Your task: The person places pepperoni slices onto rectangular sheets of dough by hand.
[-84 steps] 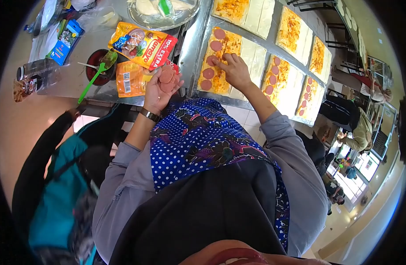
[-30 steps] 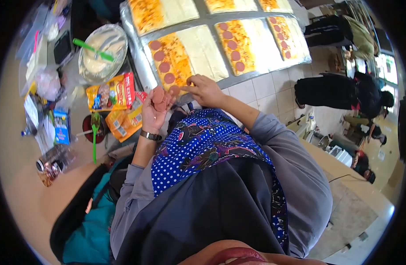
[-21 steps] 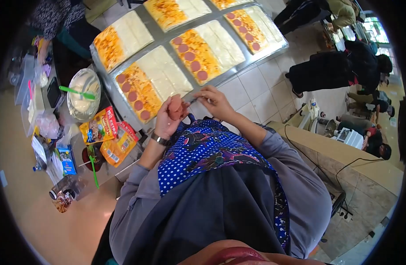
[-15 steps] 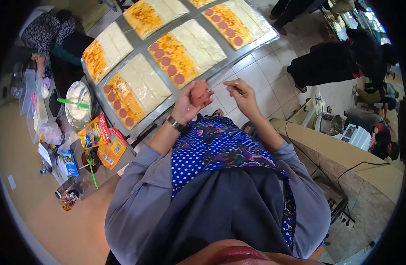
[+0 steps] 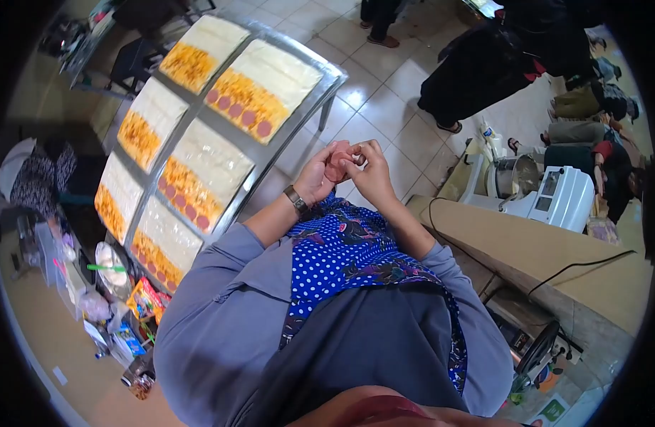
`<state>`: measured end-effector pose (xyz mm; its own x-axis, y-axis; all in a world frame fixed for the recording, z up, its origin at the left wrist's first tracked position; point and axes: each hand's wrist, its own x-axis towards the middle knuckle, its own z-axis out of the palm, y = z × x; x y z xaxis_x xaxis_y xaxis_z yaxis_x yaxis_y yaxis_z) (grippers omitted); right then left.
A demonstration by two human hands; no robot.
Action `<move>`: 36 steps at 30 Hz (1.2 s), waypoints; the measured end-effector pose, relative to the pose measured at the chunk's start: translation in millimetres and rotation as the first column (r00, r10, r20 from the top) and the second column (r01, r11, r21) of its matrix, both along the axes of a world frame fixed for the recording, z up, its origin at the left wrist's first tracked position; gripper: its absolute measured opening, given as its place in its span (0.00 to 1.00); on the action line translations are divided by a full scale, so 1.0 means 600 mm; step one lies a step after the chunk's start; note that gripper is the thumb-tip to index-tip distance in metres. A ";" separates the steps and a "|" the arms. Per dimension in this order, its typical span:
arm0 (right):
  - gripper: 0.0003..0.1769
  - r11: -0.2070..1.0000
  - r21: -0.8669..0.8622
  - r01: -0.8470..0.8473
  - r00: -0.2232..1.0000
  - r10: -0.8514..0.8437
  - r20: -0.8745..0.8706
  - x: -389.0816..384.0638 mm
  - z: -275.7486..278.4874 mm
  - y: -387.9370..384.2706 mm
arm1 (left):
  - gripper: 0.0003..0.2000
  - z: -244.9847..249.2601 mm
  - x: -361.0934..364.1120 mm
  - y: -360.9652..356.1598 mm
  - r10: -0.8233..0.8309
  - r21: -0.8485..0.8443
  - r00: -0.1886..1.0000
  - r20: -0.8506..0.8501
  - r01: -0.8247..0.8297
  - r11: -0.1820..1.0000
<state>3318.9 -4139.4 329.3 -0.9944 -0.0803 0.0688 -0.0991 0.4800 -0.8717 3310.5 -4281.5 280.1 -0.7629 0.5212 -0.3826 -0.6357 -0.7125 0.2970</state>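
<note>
My left hand [image 5: 315, 178], with a watch at the wrist, cups a small stack of round pink sausage slices [image 5: 336, 165] in front of the apron. Thumb and fingers of my right hand [image 5: 374, 173] are closed in a pinch on a slice at the stack's edge. To the left is a metal table [image 5: 250, 162] bearing several flat rectangular dough sheets [image 5: 217, 153], each half covered with an orange-yellow topping. Rows of sausage slices lie on three of them, including the far-right sheet [image 5: 263, 92]. Both hands are beyond the table's edge, above the floor.
A bowl of white cream [image 5: 112, 269] with a green spatula and orange packets [image 5: 147, 299] stand at the lower left. A white machine [image 5: 561, 199] is beyond a low wall [image 5: 512, 249] on the right, with a black cable across it. Other people stand around the room.
My right hand has come left to the slices in my left hand and pinches them. The view has shifted, so the table appears farther left and more of its far right end shows.
</note>
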 end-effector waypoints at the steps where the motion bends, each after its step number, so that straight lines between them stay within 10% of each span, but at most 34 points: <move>1: 0.10 1.000 -0.017 -0.004 0.998 0.003 -0.063 -0.028 -0.012 0.026 | 0.18 0.000 -0.031 0.022 -0.059 0.044 0.998 -0.009 0.059 0.997; 3: 0.09 1.000 -0.026 0.003 0.992 -0.006 -0.128 -0.092 -0.026 0.077 | 0.18 -0.011 -0.097 0.062 -0.060 0.024 0.998 0.017 0.060 0.998; 6: 0.07 0.876 -0.459 0.147 0.976 -0.053 0.211 -0.196 -0.003 0.142 | 0.20 -0.028 -0.215 0.106 -0.086 0.019 0.996 -0.009 0.086 0.996; 16: 0.16 0.832 -0.548 0.092 0.945 0.102 0.312 -0.496 0.055 0.303 | 0.20 0.040 -0.498 0.229 -0.118 -0.033 0.993 -0.015 0.117 0.993; 21: 0.18 0.955 -0.298 -0.016 0.921 0.130 0.367 -0.645 -0.003 0.319 | 0.17 0.011 -0.612 0.272 -0.057 -0.027 0.986 -0.160 0.053 0.998; 25: 0.13 0.952 -0.117 -0.282 0.948 0.296 0.117 -0.788 -0.025 0.330 | 0.16 0.054 -0.694 0.294 0.096 -0.102 0.968 -0.231 -0.123 0.987; 36: 0.12 0.702 -0.338 -0.627 0.695 0.700 0.163 -1.051 -0.056 0.193 | 0.19 0.019 -0.845 0.234 0.649 -0.037 0.760 0.026 -0.648 0.761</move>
<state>2688.4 -4023.5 295.6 -0.6651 -0.7433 -0.0710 -0.0643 0.1517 -0.9863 2803.3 -4141.4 291.3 -0.9012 -0.1029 -0.4211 -0.0345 -0.9513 0.3062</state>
